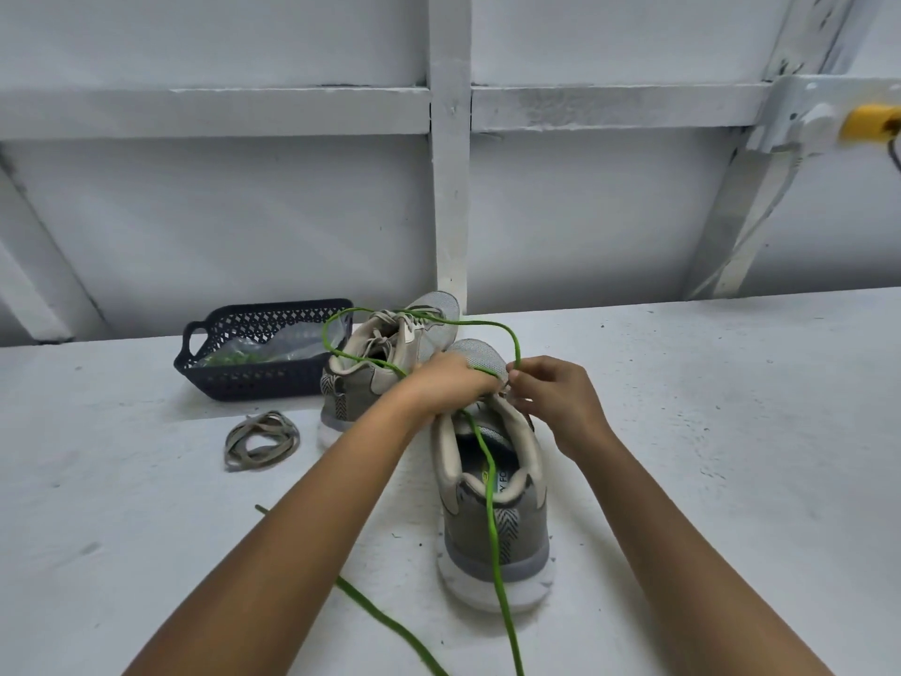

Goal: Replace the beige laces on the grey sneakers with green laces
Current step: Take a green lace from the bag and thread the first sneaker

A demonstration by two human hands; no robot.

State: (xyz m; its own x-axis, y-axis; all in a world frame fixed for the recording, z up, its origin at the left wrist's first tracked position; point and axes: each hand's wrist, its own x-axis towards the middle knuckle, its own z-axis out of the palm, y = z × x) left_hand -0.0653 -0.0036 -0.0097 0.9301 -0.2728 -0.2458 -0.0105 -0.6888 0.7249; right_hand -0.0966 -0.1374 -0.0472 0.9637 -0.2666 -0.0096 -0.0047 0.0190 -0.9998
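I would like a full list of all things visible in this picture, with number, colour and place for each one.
near sneaker: 1, grey, table centre, heel toward the camera
far sneaker: 1, grey, behind the near one, beige lace still in it
green lace: 1, green, loops above both sneakers, runs over the near sneaker's heel, trails off the bottom edge
loose lace: 1, beige, coiled on the table left of the sneakers
basket: 1, dark blue, left of the far sneaker
bag: 1, clear, in the basket, something green inside
table: 1, white, under everything
fitting: 1, yellow, on the wall, upper right
left hand: 1, grips the near sneaker's front
right hand: 1, pinches the green lace
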